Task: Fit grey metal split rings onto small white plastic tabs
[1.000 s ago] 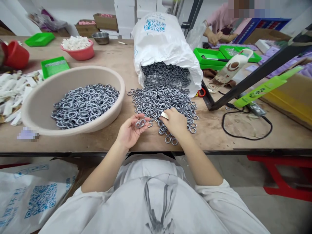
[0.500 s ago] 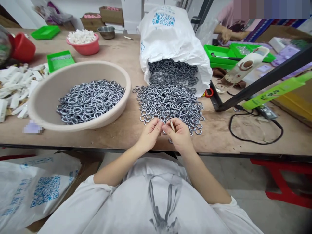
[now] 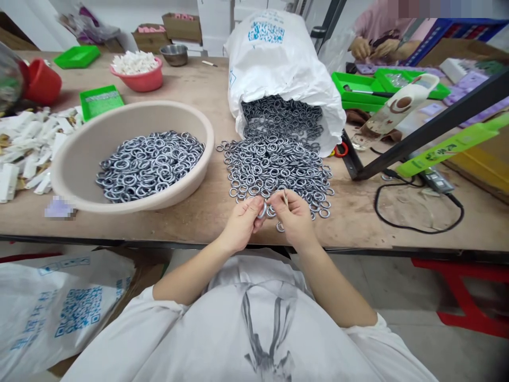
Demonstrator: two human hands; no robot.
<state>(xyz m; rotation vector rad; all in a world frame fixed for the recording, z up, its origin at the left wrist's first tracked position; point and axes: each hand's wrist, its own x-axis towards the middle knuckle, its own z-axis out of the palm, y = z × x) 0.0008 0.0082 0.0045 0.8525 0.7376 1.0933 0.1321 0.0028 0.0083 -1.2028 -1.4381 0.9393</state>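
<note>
Between the thumb and fingers of my left hand (image 3: 239, 224) is a single grey metallic-looking ring (image 3: 263, 210), held tilted. My right hand (image 3: 297, 222) is closed on a thin, pale pointed stick (image 3: 285, 198); its exact kind does not show. The fingertips of both hands are close together, just in front of a heap of loose grey rings (image 3: 274, 162) on the table. The heap spills from the mouth of a white sack (image 3: 284, 61) lying behind it. To the left, a wide beige basin (image 3: 66, 175) holds many more such rings.
A black metal bar (image 3: 421, 130) slants up at the right, beside a black cable (image 3: 376, 212). Green trays (image 3: 358, 106), a pink bowl (image 3: 149, 79) of white pieces and loose white parts (image 3: 29, 154) surround the work area. Another person's hands (image 3: 374, 50) are at the back right.
My hands have drawn slightly apart and turned, so the ring in my left fingers now shows. The stick in my right hand stands more upright. The other person's hands have shifted.
</note>
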